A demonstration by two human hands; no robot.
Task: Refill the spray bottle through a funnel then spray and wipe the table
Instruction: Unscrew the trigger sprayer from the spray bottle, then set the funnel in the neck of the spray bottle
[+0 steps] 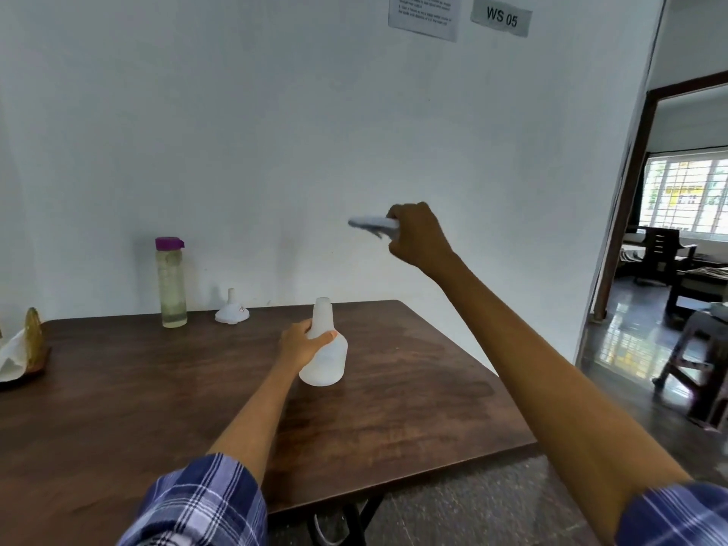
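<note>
On table, bottle (pixel 324 356) in left fingers (pixel 321 337)

The surface (pixel 157 407) is a dark brown wooden top set against a white wall, on black legs partly seen under its near edge. A white translucent spray bottle (pixel 325 362) without its head stands upright near the middle. At the far edge stand a tall clear bottle (pixel 171 285) with a purple cap and, just beside it, a white funnel (pixel 232 312) resting mouth down. At the left edge lies a white cloth (pixel 12 358) against a brownish holder (pixel 34 340).
</note>
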